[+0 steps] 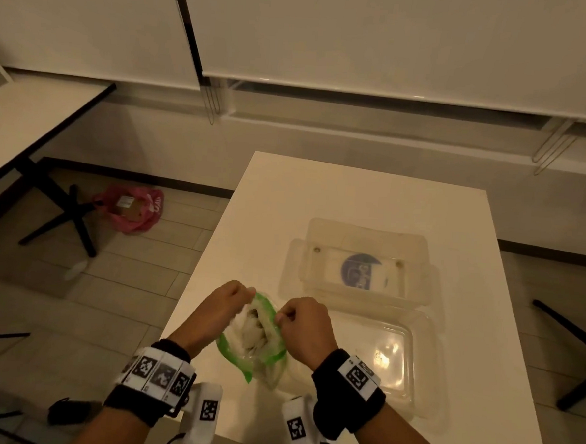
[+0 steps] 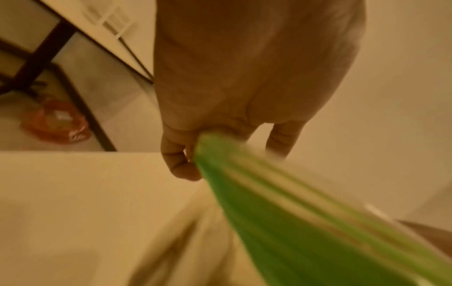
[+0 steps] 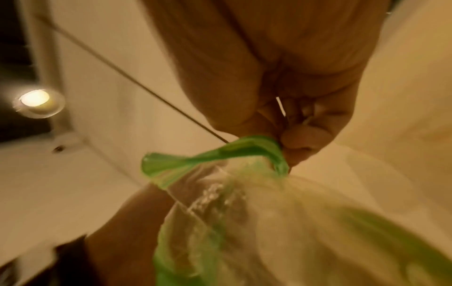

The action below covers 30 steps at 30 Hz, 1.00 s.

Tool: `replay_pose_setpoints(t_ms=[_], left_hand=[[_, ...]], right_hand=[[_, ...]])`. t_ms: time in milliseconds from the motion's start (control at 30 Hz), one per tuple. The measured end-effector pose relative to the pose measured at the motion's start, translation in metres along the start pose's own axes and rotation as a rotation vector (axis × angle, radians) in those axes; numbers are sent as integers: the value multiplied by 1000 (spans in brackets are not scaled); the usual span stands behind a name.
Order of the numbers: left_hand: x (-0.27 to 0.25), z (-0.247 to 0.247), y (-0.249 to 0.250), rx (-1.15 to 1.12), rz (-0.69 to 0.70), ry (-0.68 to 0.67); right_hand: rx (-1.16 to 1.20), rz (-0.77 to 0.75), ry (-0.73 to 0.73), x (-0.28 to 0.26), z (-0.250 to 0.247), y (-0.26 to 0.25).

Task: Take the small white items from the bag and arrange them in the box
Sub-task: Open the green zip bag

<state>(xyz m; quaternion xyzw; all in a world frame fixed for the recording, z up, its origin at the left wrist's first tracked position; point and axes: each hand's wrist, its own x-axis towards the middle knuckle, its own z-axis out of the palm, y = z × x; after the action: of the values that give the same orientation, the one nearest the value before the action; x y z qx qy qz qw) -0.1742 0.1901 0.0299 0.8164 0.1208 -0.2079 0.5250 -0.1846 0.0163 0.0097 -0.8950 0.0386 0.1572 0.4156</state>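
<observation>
Bag [image 1: 253, 336] near desk [image 1: 354, 198] front edge: we're pinching its limp green rim with left hand [image 1: 223, 308] and right hand [image 1: 304, 325], pulling gently; film's thin, slippery.

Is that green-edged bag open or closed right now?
Open: the left hand and right hand pull the bag mouth apart, white contents showing inside.

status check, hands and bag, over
Left hand and right hand each pinch the bag rim, pulling it open. White items inside. Box open, no items in it. Nothing in the way.
</observation>
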Motion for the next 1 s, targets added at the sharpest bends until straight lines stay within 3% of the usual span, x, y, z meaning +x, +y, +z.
replay_pose_setpoints(t_ms=[100, 167, 267, 367, 500, 700, 900, 1000], left_hand=[[-11, 3, -21, 192, -14, 203], [-23, 8, -32, 196, -149, 205], [-34, 17, -39, -133, -320, 15], [-33, 21, -38, -403, -340, 69], [-33, 28, -32, -614, -294, 147], [-37, 31, -31, -816, -241, 103], [-27, 25, -45, -1287, -401, 112], [-23, 24, -45, -1400, -408, 92]], right_hand=[[67, 81, 44, 7, 7, 9], [99, 102, 81, 10, 12, 14], [135, 85, 131, 10, 18, 15], [217, 97, 125, 5, 22, 11], [381, 270, -61, 0, 25, 10], [705, 496, -281, 4, 16, 4], [1095, 602, -257, 4, 15, 0], [1308, 648, -281, 3, 19, -3]])
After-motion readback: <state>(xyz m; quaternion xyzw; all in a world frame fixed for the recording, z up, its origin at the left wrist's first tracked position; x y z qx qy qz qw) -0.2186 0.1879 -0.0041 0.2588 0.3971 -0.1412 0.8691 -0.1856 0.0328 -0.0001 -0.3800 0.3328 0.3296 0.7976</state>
